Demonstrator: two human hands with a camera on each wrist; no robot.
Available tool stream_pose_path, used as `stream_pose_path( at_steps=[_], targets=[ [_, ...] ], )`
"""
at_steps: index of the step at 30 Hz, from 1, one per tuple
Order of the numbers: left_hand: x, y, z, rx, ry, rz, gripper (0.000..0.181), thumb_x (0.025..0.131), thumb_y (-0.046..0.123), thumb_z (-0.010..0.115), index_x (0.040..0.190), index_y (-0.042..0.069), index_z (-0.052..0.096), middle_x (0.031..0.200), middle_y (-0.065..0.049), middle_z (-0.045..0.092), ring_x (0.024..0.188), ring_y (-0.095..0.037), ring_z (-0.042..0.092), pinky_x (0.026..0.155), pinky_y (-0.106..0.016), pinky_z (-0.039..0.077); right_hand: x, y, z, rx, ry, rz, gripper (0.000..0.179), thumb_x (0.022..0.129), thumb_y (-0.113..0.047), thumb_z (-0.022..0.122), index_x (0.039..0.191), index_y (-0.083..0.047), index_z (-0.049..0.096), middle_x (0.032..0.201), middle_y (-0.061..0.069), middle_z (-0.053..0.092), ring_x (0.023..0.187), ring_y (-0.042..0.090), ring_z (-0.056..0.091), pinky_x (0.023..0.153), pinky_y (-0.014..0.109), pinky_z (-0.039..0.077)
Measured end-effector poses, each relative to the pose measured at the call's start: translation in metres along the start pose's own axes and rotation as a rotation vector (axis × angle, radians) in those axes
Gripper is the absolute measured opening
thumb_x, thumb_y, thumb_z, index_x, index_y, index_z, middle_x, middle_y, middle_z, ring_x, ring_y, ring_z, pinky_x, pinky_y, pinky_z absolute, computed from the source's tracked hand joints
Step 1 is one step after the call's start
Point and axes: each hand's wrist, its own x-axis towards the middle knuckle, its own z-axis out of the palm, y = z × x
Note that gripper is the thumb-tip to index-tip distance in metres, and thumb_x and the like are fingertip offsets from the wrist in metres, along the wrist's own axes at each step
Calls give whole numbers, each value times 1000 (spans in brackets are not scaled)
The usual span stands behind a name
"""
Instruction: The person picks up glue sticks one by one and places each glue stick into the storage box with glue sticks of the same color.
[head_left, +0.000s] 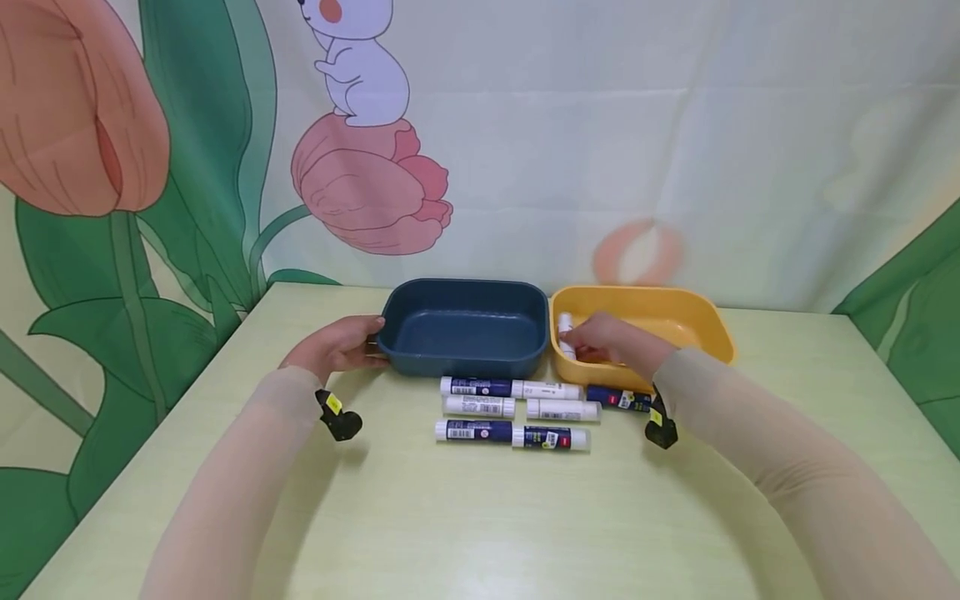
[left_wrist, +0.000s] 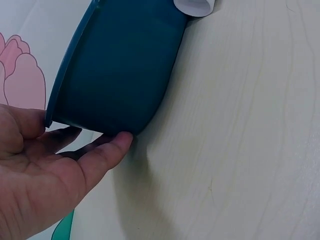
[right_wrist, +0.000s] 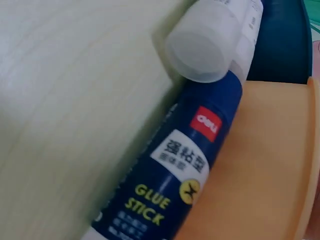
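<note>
In the head view my left hand (head_left: 341, 343) is at the left end of a dark blue tub (head_left: 468, 365). Its thumb lies by the rim, and in the left wrist view loosely extended fingers (left_wrist: 107, 155) touch the end wall. My right hand (head_left: 607, 336) reaches into a yellow tub (head_left: 716, 333) and pinches a white glue stick (head_left: 565, 322) at the tub's left end. The right wrist view does not show that hand's grip; a blue glue stick (right_wrist: 175, 160) in front of the yellow tub fills much of it.
In front of the tubs lie several glue sticks in rows, among them a blue one (head_left: 474, 430), another blue one (head_left: 555, 438) and a white one (head_left: 478, 406). The tubs stand side by side on a pale table (head_left: 465, 517), before a printed curtain (head_left: 540, 167).
</note>
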Motion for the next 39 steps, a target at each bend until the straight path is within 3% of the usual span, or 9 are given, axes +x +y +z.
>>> stream_pose_path(
  at_steps=[4, 14, 23, 31, 39],
  targets=[
    [-2, 2, 4, -18, 18, -18, 55, 114, 23, 17, 165, 5, 6, 168, -25, 16, 148, -35, 30, 127, -55, 27, 2, 3, 1, -10, 18, -12, 30, 100, -16, 65, 114, 11, 60, 72, -1, 53, 61, 6, 52, 57, 14, 48],
    [-1, 2, 4, -15, 15, -24, 54, 114, 21, 16, 165, 4, 5, 169, -25, 15, 151, -37, 28, 128, -55, 25, 1, 3, 4, -46, 35, -16, 22, 100, -15, 66, 100, 6, 64, 63, -3, 52, 53, 5, 51, 52, 14, 45],
    [1, 4, 4, -20, 21, -38, 55, 114, 23, 17, 165, 6, 5, 169, -25, 15, 152, -37, 26, 128, -55, 25, -2, -2, 2, -79, 10, 28, 31, 99, -4, 61, 124, 13, 61, 84, 4, 58, 67, 9, 56, 60, 15, 53],
    [1, 3, 4, -18, 19, -37, 55, 114, 23, 17, 165, 5, 5, 169, -25, 15, 151, -36, 27, 127, -54, 26, -7, -4, 0, -92, 6, 32, 37, 103, -12, 59, 131, 12, 59, 87, 4, 59, 69, 8, 58, 62, 14, 53],
    [0, -1, 2, 9, -1, 3, 54, 114, 21, 16, 164, 2, 9, 163, -27, 23, 141, -33, 36, 128, -55, 27, -10, -5, -2, -104, -9, 27, 40, 105, -10, 55, 139, 11, 54, 105, 10, 63, 78, 9, 59, 67, 14, 55]
  ],
)
